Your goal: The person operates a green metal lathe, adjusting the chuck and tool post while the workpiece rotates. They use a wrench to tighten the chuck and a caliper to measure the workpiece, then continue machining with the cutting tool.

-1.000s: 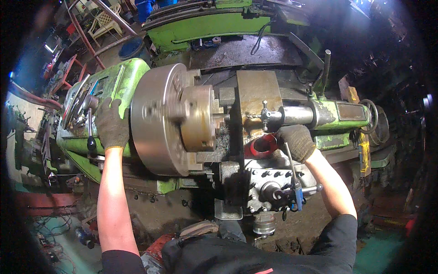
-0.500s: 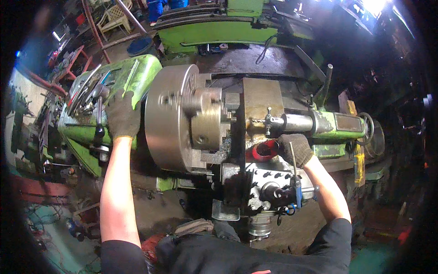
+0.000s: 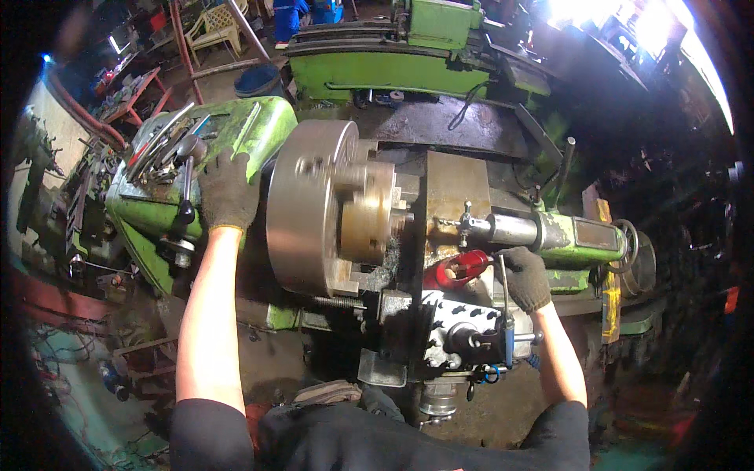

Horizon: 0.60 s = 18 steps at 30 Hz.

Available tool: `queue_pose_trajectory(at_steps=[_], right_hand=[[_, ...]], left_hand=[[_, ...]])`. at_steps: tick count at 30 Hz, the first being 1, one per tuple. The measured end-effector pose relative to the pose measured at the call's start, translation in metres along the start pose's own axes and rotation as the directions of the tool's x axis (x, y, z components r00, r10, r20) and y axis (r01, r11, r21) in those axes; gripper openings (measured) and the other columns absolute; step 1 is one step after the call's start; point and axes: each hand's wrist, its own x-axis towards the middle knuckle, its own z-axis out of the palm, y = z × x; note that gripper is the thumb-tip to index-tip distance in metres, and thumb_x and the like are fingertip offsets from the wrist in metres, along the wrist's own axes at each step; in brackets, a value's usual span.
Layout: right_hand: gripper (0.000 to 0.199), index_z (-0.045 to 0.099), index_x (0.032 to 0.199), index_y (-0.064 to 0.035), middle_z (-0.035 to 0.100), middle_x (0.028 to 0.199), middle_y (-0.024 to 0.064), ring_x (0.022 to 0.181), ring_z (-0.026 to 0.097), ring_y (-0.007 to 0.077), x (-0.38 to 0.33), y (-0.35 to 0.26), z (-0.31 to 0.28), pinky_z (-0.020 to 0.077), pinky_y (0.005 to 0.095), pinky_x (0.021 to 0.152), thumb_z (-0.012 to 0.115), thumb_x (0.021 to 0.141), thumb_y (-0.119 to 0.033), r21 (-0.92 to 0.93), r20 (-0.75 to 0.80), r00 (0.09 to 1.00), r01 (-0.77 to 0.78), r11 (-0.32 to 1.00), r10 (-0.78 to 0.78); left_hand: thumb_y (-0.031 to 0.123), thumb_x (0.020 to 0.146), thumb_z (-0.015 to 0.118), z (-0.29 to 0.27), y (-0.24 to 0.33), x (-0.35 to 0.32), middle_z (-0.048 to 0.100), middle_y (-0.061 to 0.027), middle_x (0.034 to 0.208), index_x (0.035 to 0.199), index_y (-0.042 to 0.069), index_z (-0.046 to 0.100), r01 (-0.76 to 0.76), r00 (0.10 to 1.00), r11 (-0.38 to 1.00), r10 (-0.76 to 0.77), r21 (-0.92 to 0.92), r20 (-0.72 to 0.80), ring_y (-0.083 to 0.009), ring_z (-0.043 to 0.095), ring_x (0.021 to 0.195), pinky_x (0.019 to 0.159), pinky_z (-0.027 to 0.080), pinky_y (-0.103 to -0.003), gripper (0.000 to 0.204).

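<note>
I stand at a green metal lathe. My gloved left hand (image 3: 226, 191) rests on the green headstock (image 3: 236, 129), close to a black-knobbed lever (image 3: 187, 192). Beside it the big steel chuck (image 3: 302, 206) carries a brass-coloured round workpiece (image 3: 367, 212) and looks motion-blurred. My gloved right hand (image 3: 525, 276) grips a thin metal handle (image 3: 503, 294) above the tool post (image 3: 463, 334), next to a red oil can (image 3: 459, 268). The tailstock (image 3: 550, 234) points at the workpiece from the right.
Several tools lie on top of the headstock (image 3: 161, 145). A second green machine (image 3: 385, 67) stands behind. A blue bucket (image 3: 259, 78) and a pale plastic chair (image 3: 216, 23) sit at the back left. Cables and clutter cover the floor at lower left (image 3: 78, 369).
My view has shifted, so the lathe sits further right and lower in the picture. My left hand stays on the headstock. My right hand has stayed by the tool post handle.
</note>
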Motion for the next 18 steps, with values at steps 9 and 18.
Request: queue_pose_trajectory(at_steps=[9,18], right_hand=[[0.021,0.082,0.112,0.0014,0.075,0.096,0.0086,0.078,0.070,0.0151,-0.002,0.020,0.002,0.0573,0.0316,0.067,0.076,0.099,-0.015,0.340,-0.043,0.962,-0.239,0.909,0.269],[0.015,0.082,0.103,-0.0039,0.071,0.086,0.0014,0.071,0.065,0.0119,-0.013,0.070,-0.014,0.0513,0.0296,0.061,0.076,0.097,-0.017,0.551,0.010,0.906,-0.359,0.753,0.424]], left_hand=[[0.036,0.099,0.077,0.002,-0.002,-0.002,0.060,-0.0153,0.145,0.133,0.012,0.069,-0.009,1.000,1.000,0.009,0.004,-0.015,-0.0396,0.056,0.139,0.110,0.048,-0.060,0.042],[0.038,0.100,0.076,0.002,0.002,-0.005,0.059,-0.0153,0.148,0.136,0.013,0.068,-0.003,1.000,0.999,0.003,0.048,-0.007,-0.0395,0.054,0.141,0.112,0.047,-0.060,0.045]])
